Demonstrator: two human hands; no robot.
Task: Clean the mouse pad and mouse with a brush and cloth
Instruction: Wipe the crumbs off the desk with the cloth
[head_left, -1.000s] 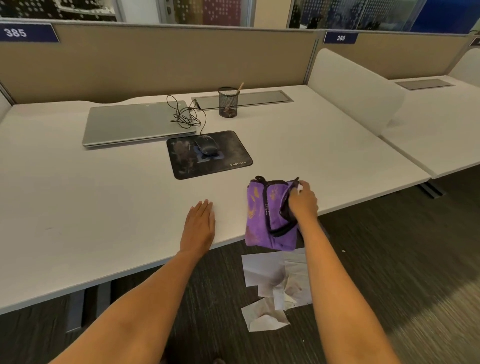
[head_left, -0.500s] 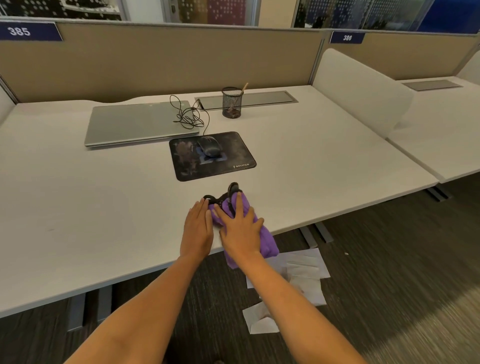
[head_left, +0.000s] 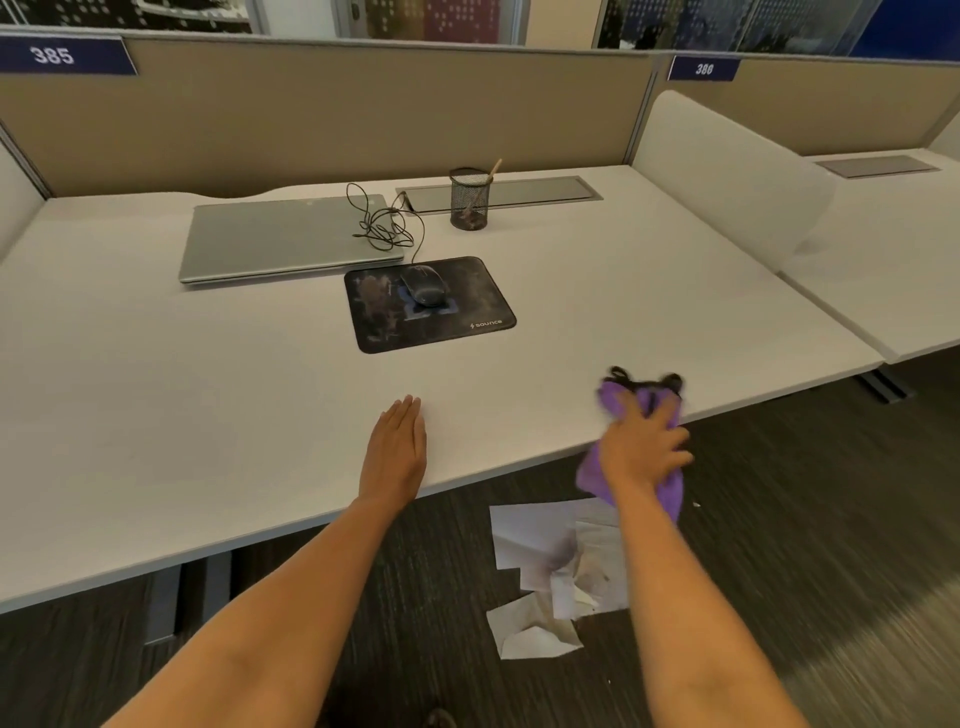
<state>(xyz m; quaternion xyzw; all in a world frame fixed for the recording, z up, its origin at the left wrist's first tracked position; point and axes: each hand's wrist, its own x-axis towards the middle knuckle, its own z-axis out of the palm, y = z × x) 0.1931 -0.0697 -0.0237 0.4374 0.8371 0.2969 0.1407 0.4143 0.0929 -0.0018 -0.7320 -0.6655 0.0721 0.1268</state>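
Note:
A black mouse pad (head_left: 467, 325) with pale dusty smears lies mid-desk, and a dark corded mouse (head_left: 426, 285) rests on its upper half. A brush handle (head_left: 492, 169) sticks out of a black mesh cup (head_left: 470, 200) behind it. My right hand (head_left: 644, 449) presses on a purple cloth bag (head_left: 613, 400) with black straps at the desk's front edge, right of centre; part of the bag hangs over the edge. My left hand (head_left: 397, 447) lies flat on the desk with fingers together, holding nothing.
A closed grey laptop (head_left: 280, 239) sits left of the pad, with the mouse cable (head_left: 382, 223) coiled on its corner. Crumpled white papers (head_left: 556, 571) lie on the dark floor below the edge. A white divider (head_left: 727, 171) separates the neighbouring desk.
My right hand has slid the purple bag from beside my left hand to the right along the desk's front edge. A second ago it held the bag upright. My left hand stayed put.

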